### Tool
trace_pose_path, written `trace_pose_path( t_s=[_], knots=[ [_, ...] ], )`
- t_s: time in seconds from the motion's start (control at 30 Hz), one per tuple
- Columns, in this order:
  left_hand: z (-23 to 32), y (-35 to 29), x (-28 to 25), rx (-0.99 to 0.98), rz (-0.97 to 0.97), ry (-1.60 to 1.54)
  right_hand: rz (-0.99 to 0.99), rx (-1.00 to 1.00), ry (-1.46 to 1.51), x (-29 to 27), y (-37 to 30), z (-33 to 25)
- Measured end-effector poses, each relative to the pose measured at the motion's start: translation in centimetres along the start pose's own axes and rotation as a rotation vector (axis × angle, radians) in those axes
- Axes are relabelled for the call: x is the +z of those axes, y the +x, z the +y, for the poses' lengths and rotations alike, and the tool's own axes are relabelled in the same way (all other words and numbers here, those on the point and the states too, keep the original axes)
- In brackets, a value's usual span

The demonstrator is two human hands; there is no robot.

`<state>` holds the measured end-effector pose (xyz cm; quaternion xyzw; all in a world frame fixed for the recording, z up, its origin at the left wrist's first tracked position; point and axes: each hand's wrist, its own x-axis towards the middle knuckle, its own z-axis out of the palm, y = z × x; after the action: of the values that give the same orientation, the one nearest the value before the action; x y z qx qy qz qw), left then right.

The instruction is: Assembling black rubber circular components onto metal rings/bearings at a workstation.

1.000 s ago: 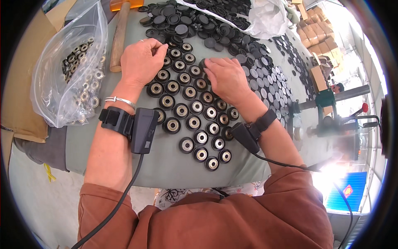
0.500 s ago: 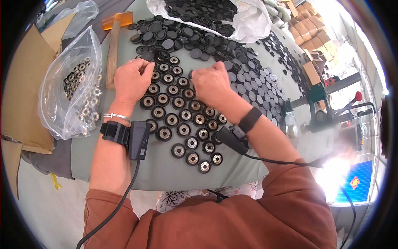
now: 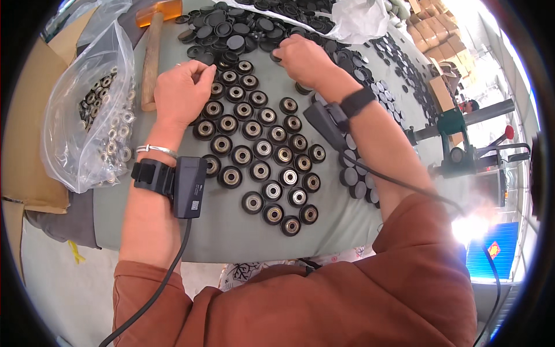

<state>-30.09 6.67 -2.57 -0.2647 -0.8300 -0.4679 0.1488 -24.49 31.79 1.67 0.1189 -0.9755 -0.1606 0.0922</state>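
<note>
My left hand [image 3: 184, 91] is closed with its fingers curled, beside the upper left of a group of black wheels with metal bearings [image 3: 262, 148] in their centres. Whatever it may hold is hidden. Farther right, my right hand [image 3: 306, 61] reaches to the near edge of a heap of loose black round caps [image 3: 235, 42]. Its fingertips are pinched on the edge of a dark round cap [image 3: 276, 57], mostly covered by the fingers. The wheels lie flat in staggered rows, bearings facing up.
A clear plastic bag [image 3: 63, 150] of bearings lies left, by a cardboard box [image 3: 26, 127]. Beside it rests a mallet with an orange head [image 3: 165, 10]. Grey-topped discs [image 3: 358, 189] lie under my right forearm. A green metal press [image 3: 452, 130] stands right; a white sack [image 3: 361, 23] lies far back.
My right hand has moved away from the wheels, farther back to the heap of caps, uncovering wheels beneath it. My left hand stays closed in nearly the same place. The view has shifted slightly.
</note>
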Motion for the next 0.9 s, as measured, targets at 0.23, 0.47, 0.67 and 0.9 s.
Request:
trace_pose_path(
  t_s=[0.23, 0.47, 0.67, 0.9],
  knots=[
    [-0.2, -0.3, 0.1, 0.039, 0.012, 0.028, 0.127, 0.453, 0.655, -4.2, -9.0, -6.0],
    [0.0, -0.2, 0.2, 0.033, 0.004, 0.030, 0.157, 0.609, 0.812, -3.2, -9.5, -6.1],
    [-0.1, -0.5, -0.7, -0.026, -0.022, 0.042, 0.217, 0.392, 0.683, -3.1, -9.1, -7.2],
    [0.2, -0.1, -0.5, -0.013, -0.040, 0.056, 0.272, 0.171, 0.467, -2.5, -9.1, -8.2]
  ],
)
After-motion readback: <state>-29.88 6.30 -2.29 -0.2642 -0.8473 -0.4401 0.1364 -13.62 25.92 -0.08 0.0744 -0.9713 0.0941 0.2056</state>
